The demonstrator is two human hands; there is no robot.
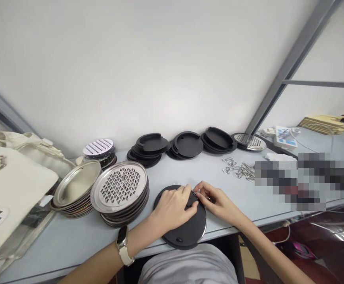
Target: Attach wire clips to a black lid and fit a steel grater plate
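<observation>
A round black plastic disc (186,230) with a sliver of shiny metal rim at its right side lies at the front edge of the table. My left hand (173,209) is laid over its upper part, fingers and thumb bent and holding it down. At the disc's upper right edge, my right hand (217,201) pinches a small metal hook (195,194), partly hidden by the fingers. Loose metal hooks (244,171) are scattered to the right. Left of the disc rises a stack of round metal graters (120,187), the top one with raised teeth.
Stacks of black discs (188,144) line the wall. Metal lids (78,183), a white-topped grater pile (98,148) and a cream bag (14,189) stand on the left. A perforated grater (250,141) rests by the grey post (271,90). Wooden boards (322,123) lie far right.
</observation>
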